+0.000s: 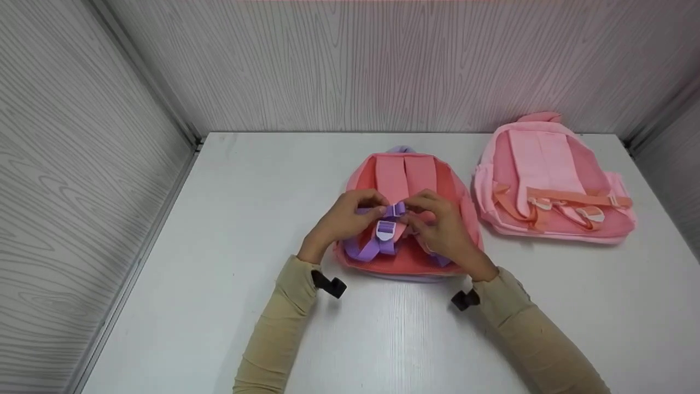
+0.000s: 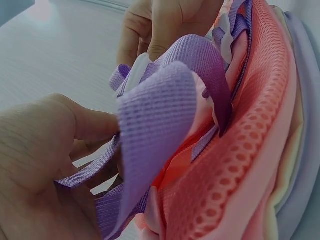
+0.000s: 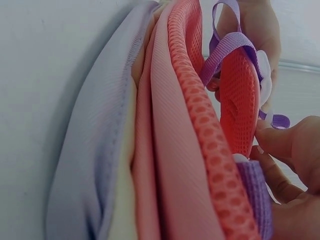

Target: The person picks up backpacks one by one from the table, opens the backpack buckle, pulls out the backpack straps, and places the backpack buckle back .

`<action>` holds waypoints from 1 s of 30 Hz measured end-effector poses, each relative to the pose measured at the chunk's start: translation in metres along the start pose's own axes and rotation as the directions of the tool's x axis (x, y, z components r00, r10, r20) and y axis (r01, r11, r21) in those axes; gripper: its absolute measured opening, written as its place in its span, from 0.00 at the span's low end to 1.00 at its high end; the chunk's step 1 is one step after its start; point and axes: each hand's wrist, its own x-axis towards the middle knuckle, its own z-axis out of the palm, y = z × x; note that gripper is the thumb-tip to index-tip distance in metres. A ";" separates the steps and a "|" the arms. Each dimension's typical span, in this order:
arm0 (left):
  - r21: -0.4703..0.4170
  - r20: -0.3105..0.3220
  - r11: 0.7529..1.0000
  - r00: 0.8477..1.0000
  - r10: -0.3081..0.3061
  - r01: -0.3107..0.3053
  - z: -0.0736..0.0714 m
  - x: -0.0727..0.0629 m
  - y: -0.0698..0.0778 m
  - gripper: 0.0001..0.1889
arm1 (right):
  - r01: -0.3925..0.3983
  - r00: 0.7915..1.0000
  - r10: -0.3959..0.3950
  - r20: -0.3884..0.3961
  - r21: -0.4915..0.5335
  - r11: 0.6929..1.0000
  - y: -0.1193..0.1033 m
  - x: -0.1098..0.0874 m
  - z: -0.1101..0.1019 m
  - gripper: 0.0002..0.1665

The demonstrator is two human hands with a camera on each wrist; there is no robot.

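Note:
A coral backpack [image 1: 448, 186] lies with its mesh back and shoulder straps facing up. My left hand [image 1: 349, 218] pinches a purple webbing strap [image 2: 157, 110], which loops up in front of it in the left wrist view. Facing it, my right hand [image 1: 442, 229] pinches the same strap near a small white slider [image 2: 135, 74]. Just below the fingertips, a white buckle [image 1: 385, 231] sits on a coral shoulder strap, with purple webbing [image 1: 367, 251] threaded through it. In the right wrist view the padded shoulder strap [image 3: 240, 95] stands up off the mesh. The fingertips' exact contact is partly hidden.
A pink backpack [image 1: 547, 158] with orange straps [image 1: 569, 195] lies to the right, close beside the coral one. Both rest on a white table [image 1: 219, 219]. Grey wood-grain panels [image 1: 350, 65] stand behind and on both sides.

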 end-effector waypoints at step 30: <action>-0.001 -0.019 1.000 1.000 -0.004 0.004 0.008 0.001 0.004 0.09 | 0.005 1.000 -0.005 -0.001 -0.009 1.000 0.001 0.000 0.003 0.15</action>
